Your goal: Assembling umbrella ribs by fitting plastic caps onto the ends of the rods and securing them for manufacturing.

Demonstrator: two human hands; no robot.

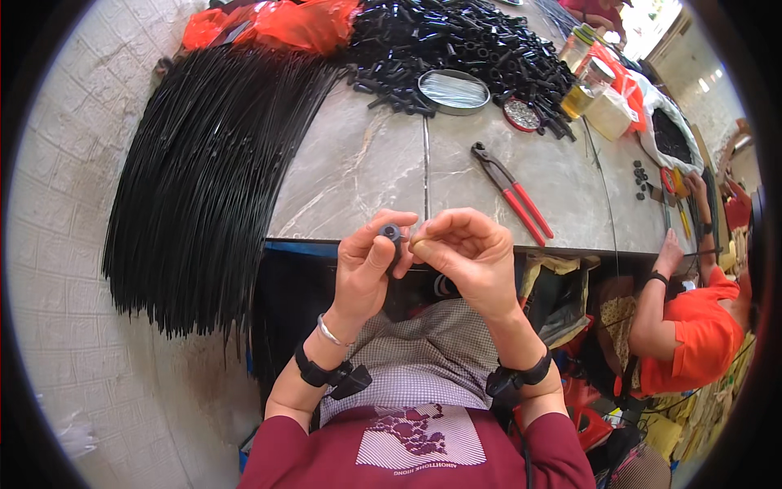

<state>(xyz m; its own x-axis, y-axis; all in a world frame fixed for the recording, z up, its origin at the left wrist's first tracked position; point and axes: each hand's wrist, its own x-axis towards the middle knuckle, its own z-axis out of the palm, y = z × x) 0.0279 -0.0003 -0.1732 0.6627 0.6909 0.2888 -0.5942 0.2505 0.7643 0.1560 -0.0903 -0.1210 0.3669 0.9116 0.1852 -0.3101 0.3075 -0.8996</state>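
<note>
Above the table's near edge, my left hand [362,265] is closed round a short black tubular piece [392,234], its round end facing up between thumb and fingers. My right hand [471,257] meets it from the right, thumb and forefinger pinched together by that end. What the pinch holds is too small to make out. Beyond my hands lie end-cutting pliers [515,205] with red handles. Farther back, a round dish [454,111] contains thin metal pins [452,88], and a small red tub [509,121] contains tiny metal bits [521,114].
A heap of black tubular pieces [456,41] covers the table's back. Long black strands [208,179] hang over its left side beside a red plastic bag [305,24]. A jar of yellow liquid [580,99] and a white sack [649,102] stand right, near a co-worker in orange [692,342].
</note>
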